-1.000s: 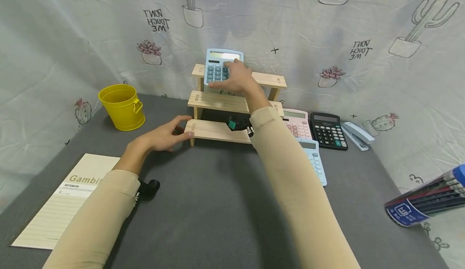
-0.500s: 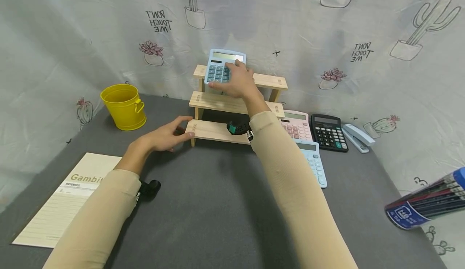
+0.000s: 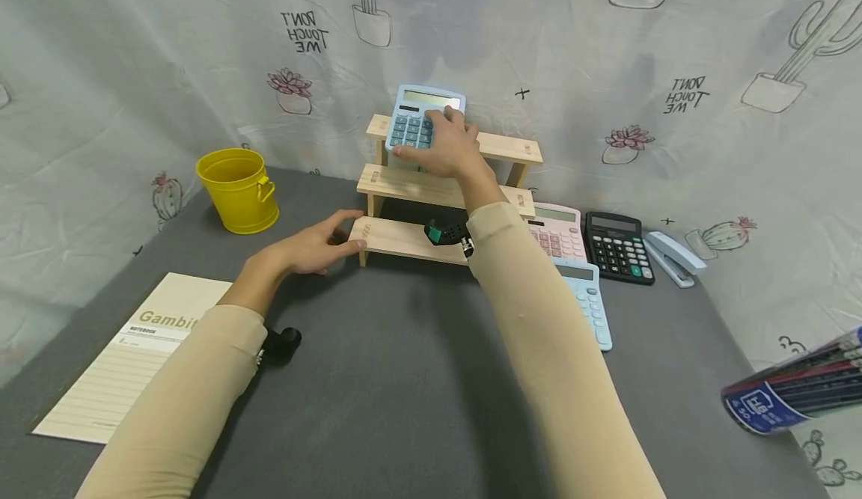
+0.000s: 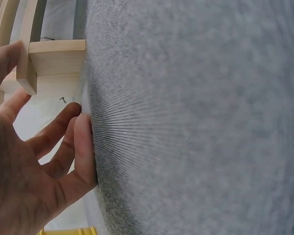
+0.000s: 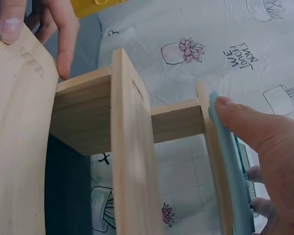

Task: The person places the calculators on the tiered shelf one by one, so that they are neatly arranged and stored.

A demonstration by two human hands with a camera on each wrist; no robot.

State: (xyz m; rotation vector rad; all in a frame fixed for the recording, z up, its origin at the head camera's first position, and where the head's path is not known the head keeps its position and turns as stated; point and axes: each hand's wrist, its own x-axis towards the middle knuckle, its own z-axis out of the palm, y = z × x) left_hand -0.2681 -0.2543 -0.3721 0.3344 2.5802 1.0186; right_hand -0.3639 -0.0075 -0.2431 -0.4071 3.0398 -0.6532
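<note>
The right hand (image 3: 451,144) grips a blue calculator (image 3: 412,114), thumb at the lower edge, other fingers over the keys. The calculator, directly under those fingers, lies along the top board of a wooden stand (image 3: 431,187); full contact with the board cannot be confirmed. The left hand (image 3: 310,248) pinches the end of the stand's lowest board between thumb and forefinger; its remaining fingers are loosely bent beside the stand. A yellow bucket (image 3: 239,196) stands beyond the left fingers, and a notebook (image 3: 151,346) lies nearer the person. Right of and below the right fingers lie a pink calculator (image 3: 566,239), a black calculator (image 3: 618,248) and a stapler (image 3: 673,259).
</note>
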